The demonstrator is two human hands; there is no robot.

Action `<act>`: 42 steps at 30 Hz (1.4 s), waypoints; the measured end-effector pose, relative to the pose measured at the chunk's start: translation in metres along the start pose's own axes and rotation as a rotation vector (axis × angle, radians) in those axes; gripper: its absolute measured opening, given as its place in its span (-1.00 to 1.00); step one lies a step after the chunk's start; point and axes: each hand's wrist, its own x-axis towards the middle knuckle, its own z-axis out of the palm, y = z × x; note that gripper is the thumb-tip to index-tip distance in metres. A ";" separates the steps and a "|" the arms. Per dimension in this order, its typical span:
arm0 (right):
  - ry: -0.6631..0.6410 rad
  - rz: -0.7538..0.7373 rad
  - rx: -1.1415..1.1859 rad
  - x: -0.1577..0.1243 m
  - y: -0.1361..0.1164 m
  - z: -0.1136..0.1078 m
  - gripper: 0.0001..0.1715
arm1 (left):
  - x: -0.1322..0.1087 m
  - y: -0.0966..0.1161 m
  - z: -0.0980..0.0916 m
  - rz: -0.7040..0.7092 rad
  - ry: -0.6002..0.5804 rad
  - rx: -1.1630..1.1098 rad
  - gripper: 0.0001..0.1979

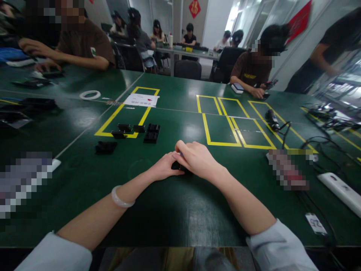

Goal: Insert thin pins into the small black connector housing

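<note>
A small black part (177, 165) is held low over the green table by both hands, largely covered by the fingers. My left hand (166, 165) grips its left side, fingers wrapped round it. Over its top and right side lies my right hand (197, 158), with thumb and fingers pinched on it. Beyond the hands, to the left, a black block with compartments (152, 133) lies on the table. Several thin black pieces stand beside it, one (124, 127) near the yellow tape. Another black part (105, 147) lies closer to me.
The green table (169, 210) bears yellow tape outlines. A paper sheet (141, 100) and a white ring (89, 95) lie at the far left. On the right are a black device (272, 119), cables and a white power strip (340, 192). People sit across the table.
</note>
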 end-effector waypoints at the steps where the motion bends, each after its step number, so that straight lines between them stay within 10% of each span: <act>1: -0.011 0.005 -0.012 0.000 0.000 0.000 -0.66 | 0.000 -0.001 0.000 0.000 -0.003 0.003 -0.62; 42: -0.004 -0.033 -0.054 -0.002 -0.002 -0.001 -0.76 | 0.001 0.002 -0.001 0.001 0.005 0.019 -0.56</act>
